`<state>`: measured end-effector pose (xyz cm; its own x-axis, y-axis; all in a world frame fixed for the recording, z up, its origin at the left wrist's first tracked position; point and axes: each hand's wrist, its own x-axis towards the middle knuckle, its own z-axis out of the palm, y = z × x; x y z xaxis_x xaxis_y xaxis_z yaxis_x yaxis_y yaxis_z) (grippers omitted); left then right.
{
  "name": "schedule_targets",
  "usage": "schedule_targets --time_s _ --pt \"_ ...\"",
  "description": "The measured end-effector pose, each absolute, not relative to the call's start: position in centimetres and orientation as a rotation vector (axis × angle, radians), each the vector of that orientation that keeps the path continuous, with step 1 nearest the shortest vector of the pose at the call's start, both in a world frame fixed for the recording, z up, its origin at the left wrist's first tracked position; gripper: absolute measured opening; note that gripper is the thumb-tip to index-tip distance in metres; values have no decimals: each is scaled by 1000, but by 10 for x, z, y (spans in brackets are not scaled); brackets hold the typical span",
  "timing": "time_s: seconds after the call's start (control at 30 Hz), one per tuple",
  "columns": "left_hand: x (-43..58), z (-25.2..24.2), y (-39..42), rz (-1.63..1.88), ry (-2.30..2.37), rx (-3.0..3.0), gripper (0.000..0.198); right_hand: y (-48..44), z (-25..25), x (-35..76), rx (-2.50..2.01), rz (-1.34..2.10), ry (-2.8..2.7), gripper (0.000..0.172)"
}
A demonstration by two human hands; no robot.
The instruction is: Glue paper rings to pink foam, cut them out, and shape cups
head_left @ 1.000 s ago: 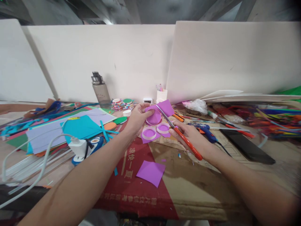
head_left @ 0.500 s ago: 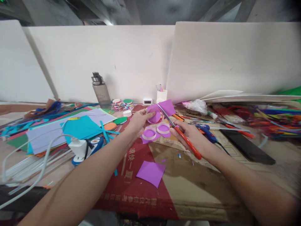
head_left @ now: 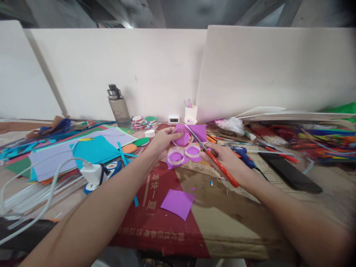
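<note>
My left hand (head_left: 166,140) pinches a purple paper piece with a ring on it (head_left: 181,138), held up over the board. In my right hand (head_left: 222,157) is a pair of scissors with red handles (head_left: 222,170); the blades lie against the purple paper right beside the ring. Just below, two pale rings stand on purple paper: one ring (head_left: 176,158) at left, another ring (head_left: 193,151) at right. A loose purple paper square (head_left: 178,204) lies nearer to me on the cardboard.
Coloured paper sheets (head_left: 91,150), a white charger (head_left: 91,173) with its cable and a bottle (head_left: 118,105) are at left. On the right lie a blue glue gun (head_left: 244,157) and a black phone (head_left: 290,172). A white pen cup (head_left: 191,112) stands behind.
The purple paper beyond the blades has tipped lower and flatter, and a white ring behind it now shows. Both hands keep nearly the same place and hold.
</note>
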<state>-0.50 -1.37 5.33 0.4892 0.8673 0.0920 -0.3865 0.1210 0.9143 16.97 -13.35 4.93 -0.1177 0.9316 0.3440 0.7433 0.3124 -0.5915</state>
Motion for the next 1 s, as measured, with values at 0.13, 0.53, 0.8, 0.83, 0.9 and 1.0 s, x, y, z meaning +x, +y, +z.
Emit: schedule_targets --time_s 0.13,0.53,0.8,0.83,0.9,1.0 --pt "-5 53 -13 1034 559 1047 16 -133 50 169 -1484 417 -1890 30" --pt "-4 49 -12 979 597 1111 15 -132 46 172 -1521 312 -1973 33" --pt "-9 55 -9 995 591 1065 10 -133 46 172 -1467 405 -1938 31" --pt "-9 55 -8 1001 592 1065 10 -133 46 173 -1463 403 -1947 30" --pt "-9 53 -8 1002 601 1069 10 -133 46 173 -1463 385 -1970 28" --pt "-7 51 -10 984 614 1097 11 -131 45 174 -1462 342 -2001 27"
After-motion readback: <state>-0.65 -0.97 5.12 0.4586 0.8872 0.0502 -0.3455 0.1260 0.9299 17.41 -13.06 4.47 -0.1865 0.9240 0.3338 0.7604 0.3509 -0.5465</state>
